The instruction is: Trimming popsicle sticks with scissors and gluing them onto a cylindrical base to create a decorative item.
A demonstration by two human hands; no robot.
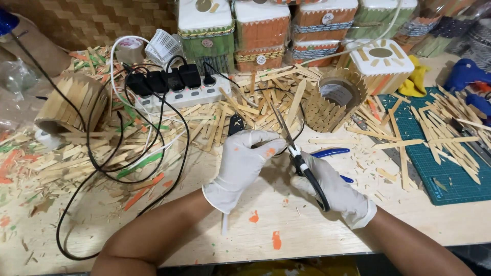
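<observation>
Scissors (294,148), black-handled, are positioned at the centre of the wooden table (204,240), with the blades pointing up and away from the person and slightly to the left; the long axis runs from the handle loops at lower right to the blade tips at upper left. Proceeding from the left: a round holder (69,105) faced with wooden sticks lies on its side, loose stick offcuts (66,161) cover the surface, and black cables (97,163) loop toward a white power strip (179,94) carrying several black plugs. The left hand (245,163), in a white glove, is curled with the fingers together beside the blades, apparently pinching a small piece; what it holds cannot be determined. The right hand (335,191), also gloved, is clamped on the scissors handles, fingers through the loops. The scissors lie directly between the two hands, with the right hand at the handle end and the left hand nearer the cutting edges. A blue-handled tool (330,152) rests on the table just behind the right hand. Further right stand a second stick-clad round holder (337,105), a green cutting mat (434,153) strewn with sticks, and a blue glue gun (468,76).
</observation>
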